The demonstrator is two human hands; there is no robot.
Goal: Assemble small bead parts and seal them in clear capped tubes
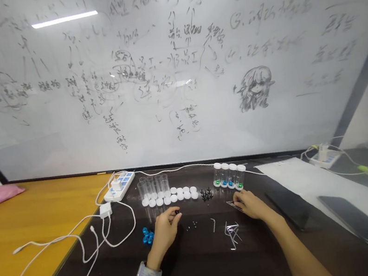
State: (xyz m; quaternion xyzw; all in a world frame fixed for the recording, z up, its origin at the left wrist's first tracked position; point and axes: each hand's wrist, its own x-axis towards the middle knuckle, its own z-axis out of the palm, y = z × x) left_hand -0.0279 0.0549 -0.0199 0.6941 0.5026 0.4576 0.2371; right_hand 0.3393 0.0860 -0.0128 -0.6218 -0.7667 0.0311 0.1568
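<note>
My left hand (pixel 164 228) is closed in a pinch on a small black part (pixel 177 211) above the dark table. To its left lies a cluster of shiny blue balls (pixel 147 236). My right hand (pixel 249 204) is closed around what looks like tweezers (pixel 233 205), thin metal prongs pointing left. Between the hands sit several black pronged pieces (pixel 206 194), tiny pale bits (pixel 192 225) and a single hex key (pixel 213 225). A loose pile of hex keys (pixel 233 233) lies nearer to me.
Clear tubes (pixel 153 188) stand at the back beside rows of white caps (pixel 184 193). Several capped tubes (pixel 229 176) hold green or blue balls. White cables (pixel 82 249) and a power strip (pixel 121 186) lie left; a phone (pixel 360 220) and black slab (pixel 287 209) lie right.
</note>
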